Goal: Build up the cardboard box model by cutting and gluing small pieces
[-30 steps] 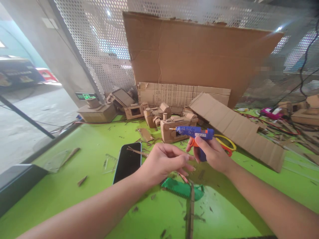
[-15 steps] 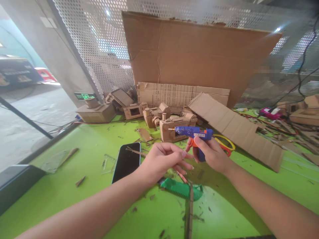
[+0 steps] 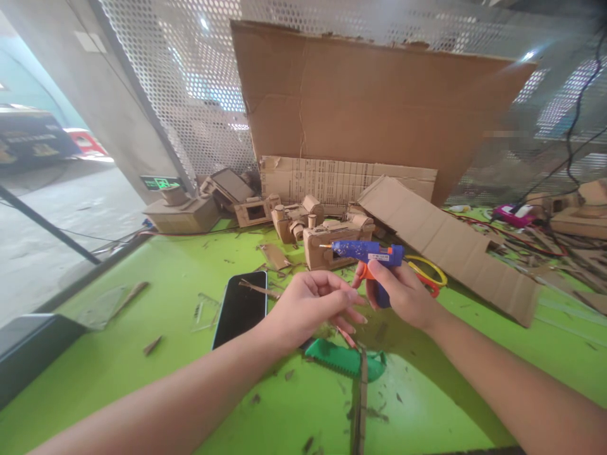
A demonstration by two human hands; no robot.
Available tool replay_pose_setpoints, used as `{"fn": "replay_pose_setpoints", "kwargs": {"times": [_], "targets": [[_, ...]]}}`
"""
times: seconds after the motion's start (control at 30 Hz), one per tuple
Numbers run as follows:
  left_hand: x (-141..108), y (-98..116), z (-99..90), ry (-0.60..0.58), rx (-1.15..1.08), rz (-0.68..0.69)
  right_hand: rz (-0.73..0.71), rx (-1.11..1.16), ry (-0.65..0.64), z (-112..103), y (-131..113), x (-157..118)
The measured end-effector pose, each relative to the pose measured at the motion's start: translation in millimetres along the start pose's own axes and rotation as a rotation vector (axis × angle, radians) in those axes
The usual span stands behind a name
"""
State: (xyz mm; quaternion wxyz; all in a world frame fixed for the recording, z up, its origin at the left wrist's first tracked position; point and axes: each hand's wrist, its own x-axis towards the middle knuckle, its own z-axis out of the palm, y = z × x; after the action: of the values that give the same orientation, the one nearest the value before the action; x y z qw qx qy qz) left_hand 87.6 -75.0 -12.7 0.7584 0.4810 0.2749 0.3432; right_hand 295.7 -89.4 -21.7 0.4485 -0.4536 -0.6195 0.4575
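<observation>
My right hand (image 3: 403,292) grips a blue hot glue gun (image 3: 363,253) with an orange trigger, its nozzle pointing left. Close to its grip is my left hand (image 3: 320,306), fingers loosely apart and bent, with nothing visible in them. Whether the fingertips touch the right hand is hard to tell. A green utility knife (image 3: 339,358) lies below my left hand, crossed at its right end by a narrow cardboard strip (image 3: 363,404). Beside my left wrist rests a dark phone (image 3: 241,309), with a thin cardboard scrap (image 3: 258,289) over it. Directly behind the nozzle stands a cardboard camera model (image 3: 317,246).
More cardboard models (image 3: 294,218) and a box (image 3: 180,215) line the back of the green table (image 3: 190,392). A long cardboard sheet (image 3: 441,246) slopes at the right, near a yellow tape ring (image 3: 429,270). A magenta tool (image 3: 515,215) lies far right. Scraps litter the surface.
Hardly anything differs. Both hands and the glue gun hold nearly the same position, with only a tiny shift to the left.
</observation>
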Motion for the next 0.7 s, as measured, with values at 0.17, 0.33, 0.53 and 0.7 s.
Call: {"fn": "replay_pose_setpoints", "kwargs": {"times": [0.17, 0.33, 0.53, 0.7], "targets": [[2.2, -2.6, -2.6, 0.055, 0.019, 0.002, -0.014, -0.008, -0.001, -0.3, -0.1, 0.9], [4.0, -3.8, -4.3, 0.104, 0.071, -0.021, -0.014, -0.007, 0.005, -0.2, -0.7, 0.9], [3.5, -2.7, -3.7, 0.121, 0.075, -0.025, 0.007, -0.011, 0.0, 0.6, -2.3, 0.9], [4.8, -1.5, -5.4, 0.131, 0.057, -0.02, 0.0, -0.015, 0.0, -0.6, 0.2, 0.7]]}}
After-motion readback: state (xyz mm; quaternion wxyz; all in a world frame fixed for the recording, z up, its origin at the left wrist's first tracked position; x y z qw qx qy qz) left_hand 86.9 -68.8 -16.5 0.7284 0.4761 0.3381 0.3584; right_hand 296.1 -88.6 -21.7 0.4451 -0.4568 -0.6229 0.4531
